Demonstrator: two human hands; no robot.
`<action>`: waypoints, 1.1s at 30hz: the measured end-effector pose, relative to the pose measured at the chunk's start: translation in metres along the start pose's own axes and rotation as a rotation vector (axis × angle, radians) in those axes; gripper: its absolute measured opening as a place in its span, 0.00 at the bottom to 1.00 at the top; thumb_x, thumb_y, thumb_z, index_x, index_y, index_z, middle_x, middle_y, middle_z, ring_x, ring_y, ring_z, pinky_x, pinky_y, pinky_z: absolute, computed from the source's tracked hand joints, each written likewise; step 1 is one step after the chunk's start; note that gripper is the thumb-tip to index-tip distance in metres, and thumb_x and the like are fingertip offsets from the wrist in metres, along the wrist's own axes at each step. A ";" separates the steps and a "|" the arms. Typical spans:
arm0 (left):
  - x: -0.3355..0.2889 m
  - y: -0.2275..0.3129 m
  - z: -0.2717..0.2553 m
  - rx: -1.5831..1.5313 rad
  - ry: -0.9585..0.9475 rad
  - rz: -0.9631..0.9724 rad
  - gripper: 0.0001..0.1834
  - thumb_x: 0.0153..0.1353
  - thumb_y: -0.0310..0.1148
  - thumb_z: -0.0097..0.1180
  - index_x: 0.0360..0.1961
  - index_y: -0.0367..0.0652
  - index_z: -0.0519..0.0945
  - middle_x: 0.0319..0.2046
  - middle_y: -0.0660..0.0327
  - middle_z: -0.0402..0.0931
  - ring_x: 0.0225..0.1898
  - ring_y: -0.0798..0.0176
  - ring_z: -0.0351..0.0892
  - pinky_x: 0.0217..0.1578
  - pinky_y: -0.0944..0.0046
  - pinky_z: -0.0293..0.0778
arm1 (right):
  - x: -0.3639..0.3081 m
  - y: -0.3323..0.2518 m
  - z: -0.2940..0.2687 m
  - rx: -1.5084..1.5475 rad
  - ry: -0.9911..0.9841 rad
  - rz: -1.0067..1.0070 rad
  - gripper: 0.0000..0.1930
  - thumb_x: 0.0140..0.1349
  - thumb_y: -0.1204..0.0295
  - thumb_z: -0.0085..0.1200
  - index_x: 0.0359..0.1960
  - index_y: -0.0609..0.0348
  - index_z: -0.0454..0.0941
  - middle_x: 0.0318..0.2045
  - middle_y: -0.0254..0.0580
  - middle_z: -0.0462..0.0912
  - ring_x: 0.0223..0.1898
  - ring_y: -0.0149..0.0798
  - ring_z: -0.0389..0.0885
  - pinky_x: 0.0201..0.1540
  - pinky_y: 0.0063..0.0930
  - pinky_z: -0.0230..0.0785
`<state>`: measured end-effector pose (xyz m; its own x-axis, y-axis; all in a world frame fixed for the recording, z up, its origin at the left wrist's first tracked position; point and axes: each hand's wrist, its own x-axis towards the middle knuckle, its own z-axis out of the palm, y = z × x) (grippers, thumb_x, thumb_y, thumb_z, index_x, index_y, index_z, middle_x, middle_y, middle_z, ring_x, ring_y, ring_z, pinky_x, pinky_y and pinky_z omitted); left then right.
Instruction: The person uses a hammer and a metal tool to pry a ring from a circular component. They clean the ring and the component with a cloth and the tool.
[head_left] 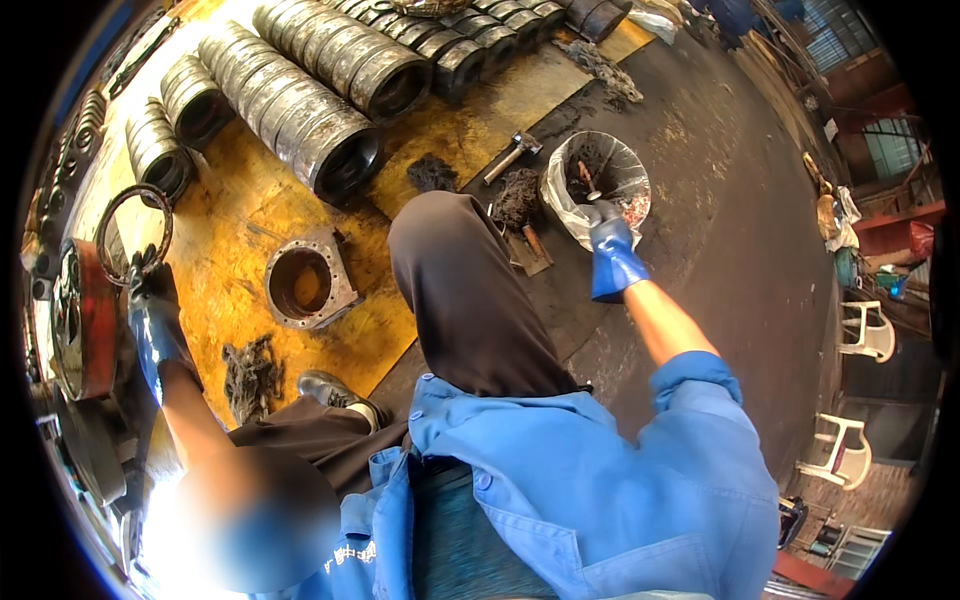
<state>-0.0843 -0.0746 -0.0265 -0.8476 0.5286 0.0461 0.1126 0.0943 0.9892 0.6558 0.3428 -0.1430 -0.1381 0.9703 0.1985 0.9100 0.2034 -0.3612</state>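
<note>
Blue jacket cloth [640,490] filled the lower frame, its right sleeve rolled up, perhaps to stay clean. At left, the left hand [150,290] gripped a ring [140,188] by its lower edge, apparently leaving the rest uncovered; right of upper centre, the right hand [612,235] reached a lined bucket [568,215] beside a tool [585,175], its grip unclear. Beyond, cylinders [290,110] lay in rows at upper left, probably for order.

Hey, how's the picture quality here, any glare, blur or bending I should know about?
Head view: harsh glare washes out the upper-left and lower-left edges; head view: a round blur hides what lies at lower left, while the hammer looks fairly sharp; head view: light shines off the blue-gloved right hand; head view: fisheye bending tilts the white chairs near the right rim.
</note>
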 end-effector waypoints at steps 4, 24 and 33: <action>-0.010 0.012 0.036 -0.224 0.014 0.029 0.21 0.69 0.27 0.36 0.61 0.35 0.66 0.46 0.58 0.76 0.40 0.72 0.76 0.40 0.77 0.75 | -0.024 -0.035 0.000 -0.471 -0.446 0.336 0.16 0.61 0.62 0.47 0.47 0.54 0.76 0.41 0.44 0.83 0.43 0.47 0.82 0.44 0.38 0.74; 0.018 0.026 0.008 -1.151 -0.120 -0.760 0.13 0.65 0.37 0.52 0.43 0.42 0.82 0.18 0.67 0.66 0.24 0.72 0.69 0.25 0.73 0.68 | -0.099 -0.013 -0.019 -0.573 -0.566 0.069 0.23 0.62 0.65 0.44 0.59 0.52 0.64 0.50 0.42 0.74 0.50 0.45 0.77 0.46 0.50 0.69; 0.009 -0.011 0.019 0.114 -0.065 0.084 0.18 0.68 0.31 0.41 0.57 0.44 0.74 0.41 0.61 0.79 0.34 0.72 0.76 0.29 0.76 0.74 | -0.122 -0.008 -0.047 -0.504 -0.500 -0.051 0.18 0.61 0.71 0.40 0.54 0.54 0.67 0.44 0.49 0.79 0.43 0.53 0.79 0.43 0.50 0.70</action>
<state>-0.0828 -0.0546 -0.0401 -0.7977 0.5919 0.1153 0.2429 0.1403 0.9598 0.6833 0.2167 -0.1214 -0.2382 0.9296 -0.2813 0.9511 0.2819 0.1264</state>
